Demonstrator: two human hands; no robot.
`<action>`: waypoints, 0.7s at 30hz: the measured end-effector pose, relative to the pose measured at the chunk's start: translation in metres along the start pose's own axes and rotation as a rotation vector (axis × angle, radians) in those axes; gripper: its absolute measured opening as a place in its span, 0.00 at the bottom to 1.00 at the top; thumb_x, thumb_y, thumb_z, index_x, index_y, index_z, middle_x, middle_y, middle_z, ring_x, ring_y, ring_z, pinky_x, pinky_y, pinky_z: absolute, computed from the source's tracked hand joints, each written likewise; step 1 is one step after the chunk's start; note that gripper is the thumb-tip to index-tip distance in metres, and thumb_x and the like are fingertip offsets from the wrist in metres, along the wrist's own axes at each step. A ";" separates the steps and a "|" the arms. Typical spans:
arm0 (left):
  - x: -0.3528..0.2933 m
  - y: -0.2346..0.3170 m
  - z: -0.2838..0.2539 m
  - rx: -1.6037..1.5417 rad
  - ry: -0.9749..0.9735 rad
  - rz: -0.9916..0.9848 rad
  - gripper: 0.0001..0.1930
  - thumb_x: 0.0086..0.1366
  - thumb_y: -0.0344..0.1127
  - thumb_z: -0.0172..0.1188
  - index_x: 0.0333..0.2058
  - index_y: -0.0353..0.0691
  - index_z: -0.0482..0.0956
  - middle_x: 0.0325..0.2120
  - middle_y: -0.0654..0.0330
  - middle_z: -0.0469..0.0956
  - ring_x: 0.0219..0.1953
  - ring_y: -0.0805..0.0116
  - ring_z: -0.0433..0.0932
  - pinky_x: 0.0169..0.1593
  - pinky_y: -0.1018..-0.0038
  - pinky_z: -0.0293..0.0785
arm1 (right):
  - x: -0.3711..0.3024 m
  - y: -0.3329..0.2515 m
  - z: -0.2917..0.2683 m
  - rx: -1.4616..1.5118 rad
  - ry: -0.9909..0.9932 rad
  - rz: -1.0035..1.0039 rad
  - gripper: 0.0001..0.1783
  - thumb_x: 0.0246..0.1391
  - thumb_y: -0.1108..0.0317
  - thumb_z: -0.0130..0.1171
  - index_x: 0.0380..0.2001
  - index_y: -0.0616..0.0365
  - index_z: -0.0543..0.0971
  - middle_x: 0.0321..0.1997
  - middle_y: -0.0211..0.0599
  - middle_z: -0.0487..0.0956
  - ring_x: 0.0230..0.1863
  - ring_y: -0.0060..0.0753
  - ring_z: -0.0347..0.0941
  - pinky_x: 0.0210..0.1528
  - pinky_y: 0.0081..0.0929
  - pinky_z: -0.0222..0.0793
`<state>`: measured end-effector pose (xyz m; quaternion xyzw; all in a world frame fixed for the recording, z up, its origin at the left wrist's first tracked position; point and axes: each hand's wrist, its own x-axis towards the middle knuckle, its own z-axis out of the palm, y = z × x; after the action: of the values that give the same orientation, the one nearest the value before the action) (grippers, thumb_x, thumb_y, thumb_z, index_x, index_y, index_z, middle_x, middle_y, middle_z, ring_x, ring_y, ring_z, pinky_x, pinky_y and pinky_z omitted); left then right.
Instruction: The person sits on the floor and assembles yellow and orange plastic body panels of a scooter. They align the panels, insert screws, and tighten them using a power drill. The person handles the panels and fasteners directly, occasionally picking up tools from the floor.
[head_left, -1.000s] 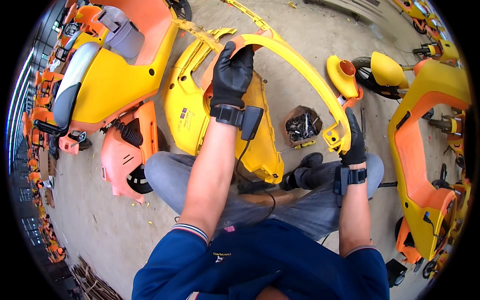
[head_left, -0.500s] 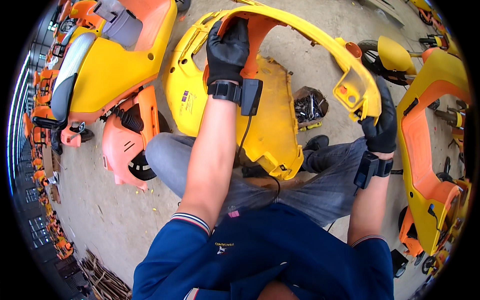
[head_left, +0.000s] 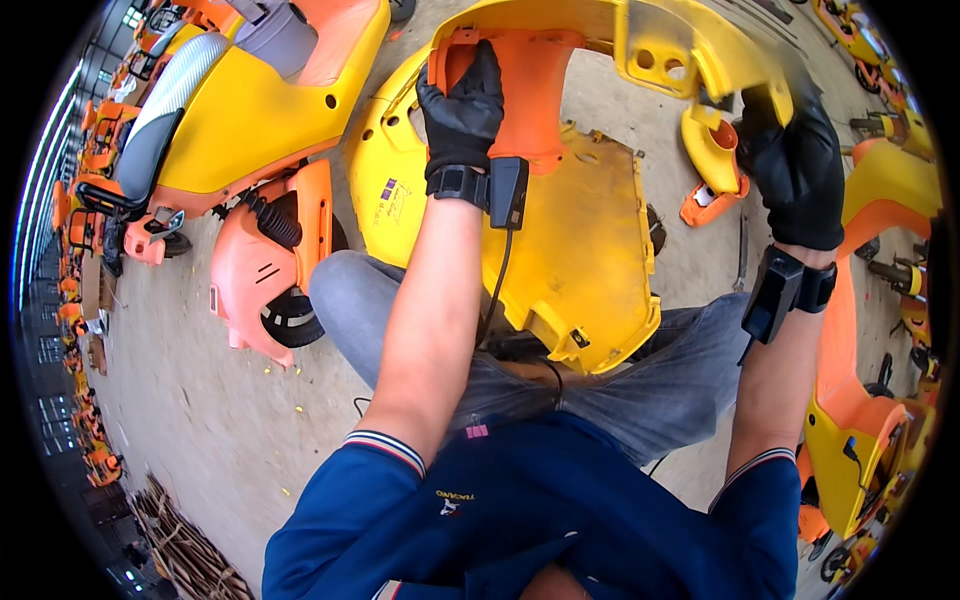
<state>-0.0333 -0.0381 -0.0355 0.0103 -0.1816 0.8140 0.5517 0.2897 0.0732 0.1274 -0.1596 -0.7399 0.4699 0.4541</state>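
A curved yellow scooter body panel (head_left: 715,60) with an orange inner section (head_left: 540,95) is held up in front of me, spanning both hands. My left hand (head_left: 462,110), in a black glove, is closed on the edge of the orange section, thumb toward me. At the panel's right end my black-gloved right hand (head_left: 795,165) grips its yellow tip; the fingers are partly hidden and slightly blurred. Below the held panel, a wide flat yellow panel (head_left: 575,235) with dusty marks lies between my legs. Whether the two panels are joined at the left cannot be made out.
At the left stands a yellow scooter body (head_left: 270,110) carrying a grey bucket (head_left: 280,40), beside a pink-orange fender (head_left: 250,270) with a wheel. Small yellow and orange parts (head_left: 710,150) lie beyond the right hand. Another yellow-orange scooter frame (head_left: 840,440) stands at the right.
My right hand has moved up and outward with the panel's end, turning and raising the panel. More of its orange section shows. The left hand keeps its hold. The box of metal parts is no longer visible.
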 end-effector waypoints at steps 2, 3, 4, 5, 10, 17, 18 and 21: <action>-0.004 0.003 -0.003 -0.043 0.026 0.017 0.37 0.60 0.55 0.54 0.58 0.29 0.63 0.57 0.44 0.67 0.59 0.48 0.68 0.61 0.58 0.68 | 0.007 -0.006 0.001 -0.317 -0.099 -0.195 0.15 0.58 0.73 0.56 0.48 0.65 0.75 0.42 0.42 0.79 0.42 0.35 0.77 0.46 0.25 0.72; -0.006 0.004 -0.004 -0.047 0.043 0.048 0.39 0.60 0.57 0.54 0.58 0.28 0.63 0.57 0.44 0.67 0.58 0.48 0.68 0.61 0.58 0.68 | 0.010 -0.009 0.001 -0.460 -0.136 -0.290 0.14 0.57 0.73 0.57 0.46 0.65 0.76 0.41 0.42 0.80 0.41 0.35 0.77 0.45 0.26 0.72; -0.008 0.005 -0.005 -0.055 0.066 0.074 0.40 0.60 0.59 0.54 0.58 0.27 0.62 0.57 0.44 0.67 0.58 0.48 0.68 0.61 0.59 0.68 | 0.014 -0.012 0.000 -0.578 -0.173 -0.364 0.13 0.57 0.73 0.57 0.45 0.65 0.76 0.41 0.42 0.80 0.40 0.36 0.77 0.44 0.26 0.72; -0.009 0.006 -0.005 -0.033 0.065 0.064 0.42 0.59 0.62 0.52 0.58 0.26 0.62 0.57 0.44 0.67 0.59 0.48 0.68 0.61 0.59 0.68 | 0.018 -0.015 -0.001 -0.696 -0.210 -0.438 0.12 0.56 0.73 0.57 0.44 0.64 0.77 0.40 0.41 0.80 0.40 0.36 0.77 0.43 0.26 0.72; -0.018 0.008 0.000 0.082 0.128 0.037 0.52 0.57 0.73 0.46 0.59 0.24 0.58 0.59 0.42 0.64 0.60 0.48 0.66 0.61 0.57 0.67 | 0.031 -0.022 0.000 -1.070 -0.292 -0.692 0.12 0.56 0.73 0.57 0.43 0.63 0.77 0.39 0.41 0.79 0.39 0.35 0.76 0.42 0.27 0.72; -0.030 -0.006 0.012 0.266 0.080 -0.011 0.54 0.58 0.76 0.35 0.63 0.26 0.52 0.62 0.41 0.59 0.62 0.44 0.63 0.63 0.54 0.63 | 0.043 -0.031 0.012 -1.130 -0.255 -0.794 0.13 0.55 0.73 0.56 0.45 0.63 0.76 0.39 0.40 0.79 0.39 0.34 0.76 0.42 0.26 0.71; -0.031 -0.008 0.014 0.334 0.106 0.010 0.53 0.59 0.76 0.33 0.63 0.26 0.51 0.62 0.41 0.58 0.62 0.43 0.62 0.63 0.53 0.62 | 0.045 -0.032 0.014 -1.132 -0.252 -0.802 0.13 0.55 0.73 0.56 0.45 0.63 0.76 0.39 0.40 0.79 0.39 0.34 0.76 0.43 0.26 0.71; -0.035 -0.011 0.020 0.401 0.080 -0.014 0.52 0.61 0.74 0.28 0.63 0.26 0.50 0.63 0.39 0.56 0.63 0.42 0.60 0.64 0.52 0.60 | 0.050 -0.035 0.020 -1.142 -0.238 -0.824 0.14 0.55 0.73 0.55 0.45 0.63 0.75 0.39 0.40 0.79 0.39 0.34 0.76 0.43 0.26 0.71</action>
<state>-0.0131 -0.0720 -0.0213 0.0886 0.0061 0.8298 0.5509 0.2530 0.0777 0.1800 -0.0278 -0.9151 -0.1865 0.3565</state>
